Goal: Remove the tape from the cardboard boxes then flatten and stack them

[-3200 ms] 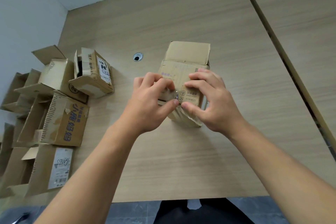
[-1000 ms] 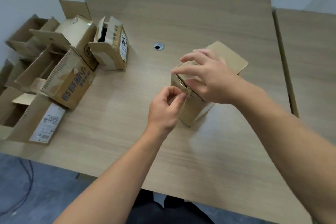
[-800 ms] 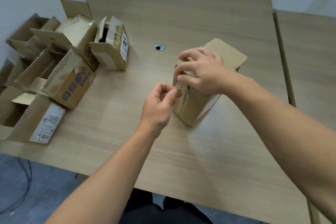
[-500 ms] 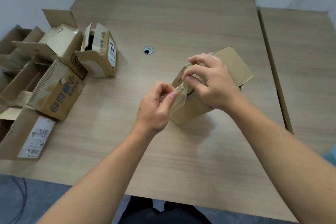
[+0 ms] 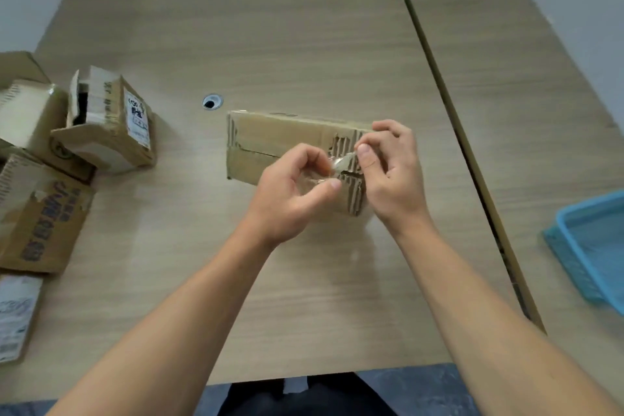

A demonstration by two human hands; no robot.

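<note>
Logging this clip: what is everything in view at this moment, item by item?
middle box: one, brown, lying mid-table behind the hands, outer paper torn near its right end
tape: one strip, clear, crumpled, between the two hands
other boxes: at least four, brown, some with white labels, heaped at the table's left edge
cable hole: one, grey-rimmed, in the table just left of the middle box
table: one, light wood
second table: one, light wood, set against the right side
basket: one, blue, on the second table, cut off by the frame edge
left hand: pinches the tape
right hand: pinches the tape
</note>
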